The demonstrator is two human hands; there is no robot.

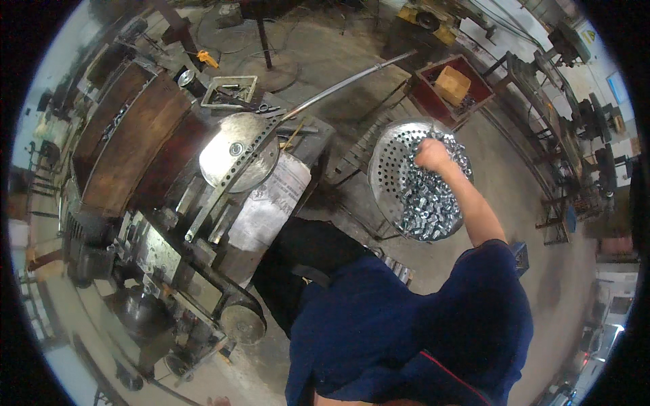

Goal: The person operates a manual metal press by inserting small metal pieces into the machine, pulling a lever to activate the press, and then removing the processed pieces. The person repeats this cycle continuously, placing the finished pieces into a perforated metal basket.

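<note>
My right arm reaches out to a round metal pan (387,157) with many holes, heaped on its right side with small shiny metal pieces (428,206). Over the upper part of the heap, my right hand (431,155) is closed with its fingers curled downward. What they hold, if anything, is hidden. At the lower edge of the picture a small skin-coloured bit shows, perhaps the tips of my left hand (219,401); its fingers cannot be made out.
To the left, a workbench machine carries a round metal disc (220,159), a long perforated lever (254,145) and a printed sheet (274,203). A tray of tools (230,91) lies behind. Beyond the pan stands a red bin (425,101) with a yellowish box (452,85).
</note>
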